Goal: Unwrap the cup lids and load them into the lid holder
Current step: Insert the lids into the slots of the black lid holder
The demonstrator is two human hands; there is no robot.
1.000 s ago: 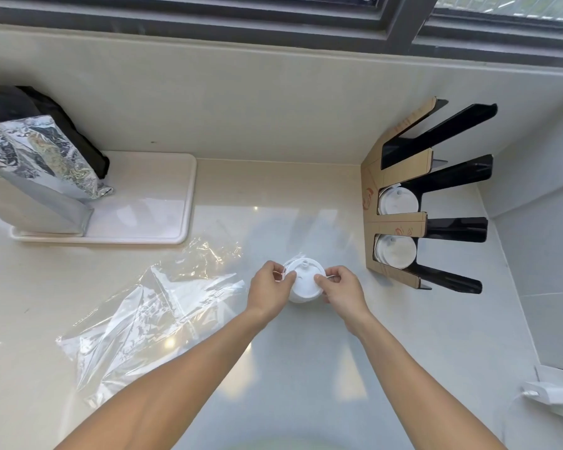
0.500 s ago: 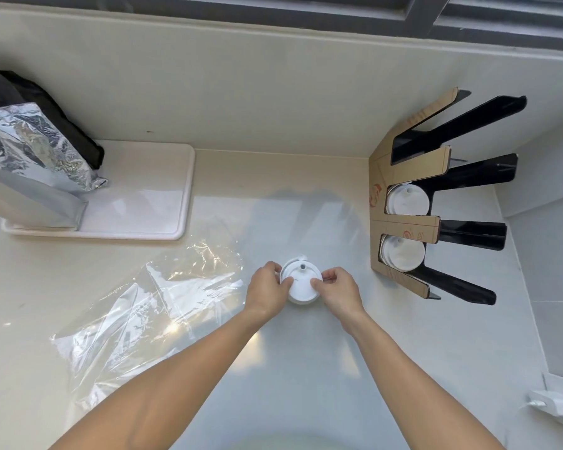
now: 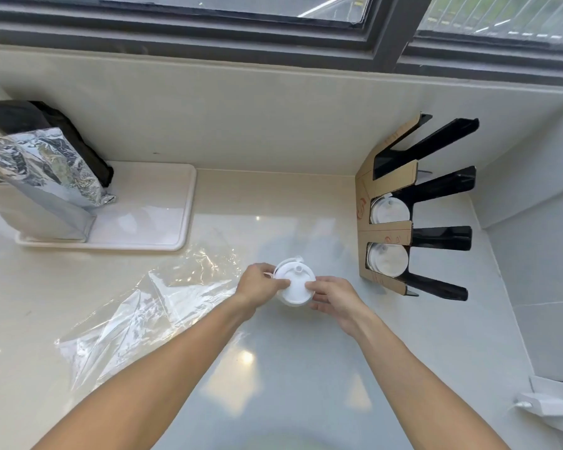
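A short stack of white cup lids sits mid-counter, held from both sides. My left hand pinches its left rim and my right hand grips its right rim. The black lid holder with brown cardboard facing stands at the right against the wall. White lids fill its middle slot and lower slot; its top slot looks empty. Crumpled clear plastic wrap lies on the counter to the left of my hands.
A white tray at the back left carries a silver foil bag with a black bag behind it. A white charger plug lies at the right front. A window frame runs above the backsplash.
Both hands stay on the lid stack. The fingers have shifted a little further over the top lid. The camera view has tilted, so the holder and window look shifted.
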